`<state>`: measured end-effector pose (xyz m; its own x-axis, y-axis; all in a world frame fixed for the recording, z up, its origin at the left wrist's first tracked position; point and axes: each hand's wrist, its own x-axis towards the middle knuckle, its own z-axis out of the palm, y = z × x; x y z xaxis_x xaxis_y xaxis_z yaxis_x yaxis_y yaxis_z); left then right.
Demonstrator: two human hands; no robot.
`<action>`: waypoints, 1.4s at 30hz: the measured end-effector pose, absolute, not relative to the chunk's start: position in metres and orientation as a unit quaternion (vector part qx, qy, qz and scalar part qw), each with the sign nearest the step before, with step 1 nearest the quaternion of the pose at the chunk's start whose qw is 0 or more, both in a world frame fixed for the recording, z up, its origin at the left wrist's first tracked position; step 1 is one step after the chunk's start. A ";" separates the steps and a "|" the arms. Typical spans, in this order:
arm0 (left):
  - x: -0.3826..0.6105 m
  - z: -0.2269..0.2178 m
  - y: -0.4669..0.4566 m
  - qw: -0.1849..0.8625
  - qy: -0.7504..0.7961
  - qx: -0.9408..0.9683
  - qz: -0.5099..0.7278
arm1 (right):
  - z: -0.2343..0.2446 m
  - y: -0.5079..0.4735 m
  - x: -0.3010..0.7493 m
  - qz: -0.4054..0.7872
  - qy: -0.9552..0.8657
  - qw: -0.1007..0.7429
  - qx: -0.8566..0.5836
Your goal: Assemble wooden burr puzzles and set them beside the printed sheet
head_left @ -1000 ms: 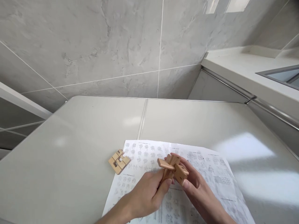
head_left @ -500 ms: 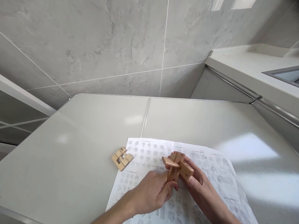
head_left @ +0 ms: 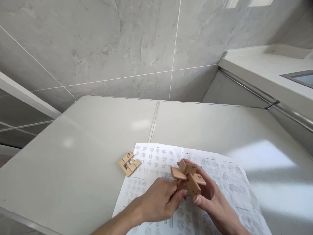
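Note:
Both of my hands hold a wooden interlocking puzzle of crossed light-brown bars, just above a printed instruction sheet. My left hand pinches its lower left part with thumb and fingers. Around its right side, my right hand is closed, with the thumb under a numbered bar. Two loose notched wooden pieces lie together on the table, at the sheet's left edge, apart from both hands.
The pale grey table has a seam running down its middle and ends at a grey tiled wall. A white counter with a metal rail stands at the right. The table's left edge drops off near a white ledge.
The puzzle has been turned in my hands, so a bar marked with a number now faces me. The view has drifted slightly; the loose pieces stay put.

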<state>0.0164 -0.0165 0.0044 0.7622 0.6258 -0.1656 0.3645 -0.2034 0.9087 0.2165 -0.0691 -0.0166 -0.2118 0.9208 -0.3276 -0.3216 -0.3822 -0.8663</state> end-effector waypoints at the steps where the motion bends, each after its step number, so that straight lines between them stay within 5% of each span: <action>1: 0.016 0.004 -0.016 0.543 0.322 0.767 0.117 | -0.016 -0.069 0.217 0.700 -0.339 0.440 -0.449; 29: 0.015 0.001 -0.018 0.585 0.346 0.722 0.130 | -0.036 -0.066 0.233 0.646 -0.387 0.446 -0.484; 42: 0.015 -0.005 -0.022 0.549 0.342 0.750 0.141 | -0.018 -0.038 0.267 0.353 -0.403 0.454 -0.712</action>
